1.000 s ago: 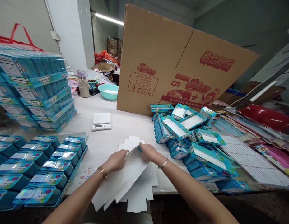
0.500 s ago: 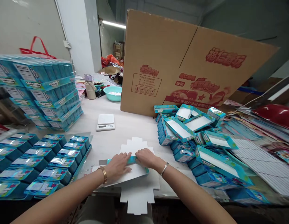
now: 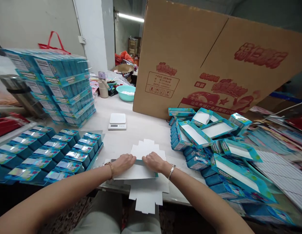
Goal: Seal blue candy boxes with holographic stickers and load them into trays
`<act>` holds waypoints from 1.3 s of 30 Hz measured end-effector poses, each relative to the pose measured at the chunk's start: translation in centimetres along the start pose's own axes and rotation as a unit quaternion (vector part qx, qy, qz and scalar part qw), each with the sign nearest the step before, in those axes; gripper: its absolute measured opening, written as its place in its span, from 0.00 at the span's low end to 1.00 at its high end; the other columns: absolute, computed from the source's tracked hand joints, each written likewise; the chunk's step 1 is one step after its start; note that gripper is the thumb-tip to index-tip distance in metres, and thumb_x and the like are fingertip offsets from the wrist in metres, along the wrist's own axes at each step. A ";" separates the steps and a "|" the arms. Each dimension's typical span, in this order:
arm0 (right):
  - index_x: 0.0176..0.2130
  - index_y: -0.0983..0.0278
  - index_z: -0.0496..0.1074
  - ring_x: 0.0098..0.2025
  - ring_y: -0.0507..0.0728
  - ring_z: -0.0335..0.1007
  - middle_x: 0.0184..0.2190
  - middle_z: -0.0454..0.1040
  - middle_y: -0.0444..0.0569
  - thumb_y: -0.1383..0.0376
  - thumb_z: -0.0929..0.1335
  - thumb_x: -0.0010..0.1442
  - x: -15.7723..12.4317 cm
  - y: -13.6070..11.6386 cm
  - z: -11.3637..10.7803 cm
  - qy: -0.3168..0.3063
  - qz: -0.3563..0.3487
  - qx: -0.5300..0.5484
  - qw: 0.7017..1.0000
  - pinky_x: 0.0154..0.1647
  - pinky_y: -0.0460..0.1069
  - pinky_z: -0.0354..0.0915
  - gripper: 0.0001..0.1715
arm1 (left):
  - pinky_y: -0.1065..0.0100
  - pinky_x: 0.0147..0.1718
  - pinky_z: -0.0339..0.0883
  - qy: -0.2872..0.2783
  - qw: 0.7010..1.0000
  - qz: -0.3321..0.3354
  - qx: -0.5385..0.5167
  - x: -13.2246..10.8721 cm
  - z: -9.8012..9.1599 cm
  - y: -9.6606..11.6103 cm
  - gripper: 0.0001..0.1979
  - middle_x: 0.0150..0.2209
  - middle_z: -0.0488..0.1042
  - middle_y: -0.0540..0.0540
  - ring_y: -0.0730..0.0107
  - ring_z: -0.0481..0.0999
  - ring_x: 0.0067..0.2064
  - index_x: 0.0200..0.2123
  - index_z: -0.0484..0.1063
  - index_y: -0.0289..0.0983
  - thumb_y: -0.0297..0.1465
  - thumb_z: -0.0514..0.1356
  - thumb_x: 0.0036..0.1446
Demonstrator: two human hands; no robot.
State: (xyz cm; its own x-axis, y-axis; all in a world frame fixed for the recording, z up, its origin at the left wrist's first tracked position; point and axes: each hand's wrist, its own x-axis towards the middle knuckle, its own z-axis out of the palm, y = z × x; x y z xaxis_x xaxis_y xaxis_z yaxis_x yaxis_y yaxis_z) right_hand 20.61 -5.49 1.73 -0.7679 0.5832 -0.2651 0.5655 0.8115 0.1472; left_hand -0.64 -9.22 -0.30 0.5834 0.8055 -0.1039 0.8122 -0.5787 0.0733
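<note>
A partly folded cardboard tray (image 3: 139,172), white inside with teal edges, lies in front of me on the table. My left hand (image 3: 123,164) is closed on its far wall, left of the middle. Close by on the same wall, my right hand (image 3: 153,162) is closed too, fingers curled over the edge. Both hands hide much of that wall. Under the tray lies a flat white cardboard blank (image 3: 147,192), its notched end hanging past the table's front edge; whether several are stacked cannot be made out.
Rows of teal packs (image 3: 58,148) stand at left, before a tall stack of filled trays (image 3: 68,85). A white scale (image 3: 117,121) sits beyond my hands. Folded trays (image 3: 235,174) pile up at right, below a large carton (image 3: 165,68). A green basin (image 3: 125,93) stands farther back.
My left hand has gone from flat, spread fingers to a curled grip on the tray's far wall. That wall now stands more upright. The whole view has shifted slightly.
</note>
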 end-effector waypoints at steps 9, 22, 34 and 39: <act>0.44 0.67 0.73 0.44 0.61 0.76 0.42 0.78 0.55 0.64 0.68 0.63 1.1 -1.6 -2.8 -0.035 0.064 0.059 0.996 0.44 0.56 0.69 0.10 | 0.59 0.33 0.72 0.018 0.998 0.055 -0.023 0.6 -0.5 -1.9 0.07 0.35 0.78 0.38 0.56 0.79 0.34 0.37 0.71 0.36 0.22 0.54 0.60; 0.70 0.62 0.19 0.59 0.58 0.67 0.64 0.63 0.60 0.75 0.57 0.55 -1.4 -0.2 -1.8 0.106 0.251 0.298 0.915 0.52 0.50 0.64 0.55 | 0.50 0.60 0.62 0.428 0.745 -0.199 -0.471 -2.3 -4.7 3.3 0.43 0.68 0.51 0.34 0.49 0.57 0.68 0.68 0.41 0.41 0.42 0.61 0.57; 0.58 0.61 0.61 0.46 0.58 0.72 0.50 0.73 0.53 0.63 0.60 0.63 0.8 -2.2 3.0 0.335 0.241 0.584 0.699 0.46 0.50 0.69 0.24 | 0.57 0.49 0.70 0.149 0.720 -0.075 -0.673 1.2 -1.5 0.5 0.34 0.54 0.70 0.39 0.55 0.73 0.52 0.57 0.58 0.36 0.36 0.60 0.46; 0.31 0.61 0.64 0.44 0.58 0.68 0.39 0.71 0.52 0.49 0.58 0.66 2.4 -2.0 4.0 0.378 0.303 0.550 0.680 0.47 0.50 0.65 0.22 | 0.53 0.59 0.61 0.226 0.759 -0.138 -0.595 2.5 1.4 1.5 0.28 0.54 0.67 0.37 0.53 0.68 0.57 0.50 0.64 0.35 0.39 0.64 0.47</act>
State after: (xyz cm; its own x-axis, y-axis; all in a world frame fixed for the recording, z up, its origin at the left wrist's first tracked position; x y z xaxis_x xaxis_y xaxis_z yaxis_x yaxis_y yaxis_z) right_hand 18.87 -5.83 -3.04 0.0066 0.9880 0.1544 0.4111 0.1380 -0.9011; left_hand 2.03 -8.27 -1.80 0.1139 0.9921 0.0529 0.1739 -0.0723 0.9821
